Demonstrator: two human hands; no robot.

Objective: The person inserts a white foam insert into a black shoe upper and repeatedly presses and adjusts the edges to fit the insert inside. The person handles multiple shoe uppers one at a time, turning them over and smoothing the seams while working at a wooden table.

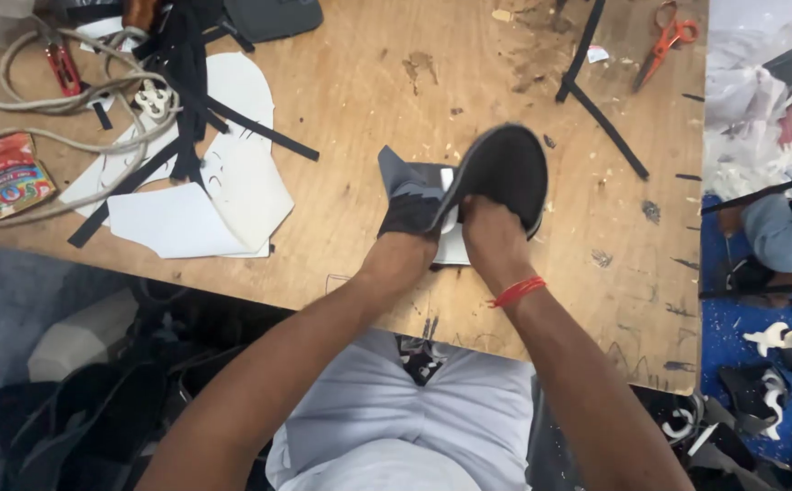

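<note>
both forearms run up from the pale grey lap toward the middle of the wooden table (341, 82), and the two hands meet over one dark shoe part. right hand (494, 238), with a red thread band (517, 291) on its wrist, is closed on the near edge of a black oval sole (505, 168); the fingers curl under it, so how tight the hold is cannot be told. left hand (405, 250) sits just beside it, pushed into or under a dark grey fabric upper piece (407, 195), its fingers hidden, so their closure cannot be told either.

the sole lies directly beyond the right hand, tilted up on edge, its long axis running away and slightly rightward from the grip; the right hand is the nearer to it. its surface looks matte and finely textured, rim slightly lighter. the fabric piece is soft, creased, angular. a white sheet (455, 247) lies under both hands.

left of the grip, well apart: white paper patterns (191, 218), black straps (186, 100), a pale cord (14, 100) and a coloured packet (5, 177). far beyond to the right, orange scissors (664, 41).
</note>
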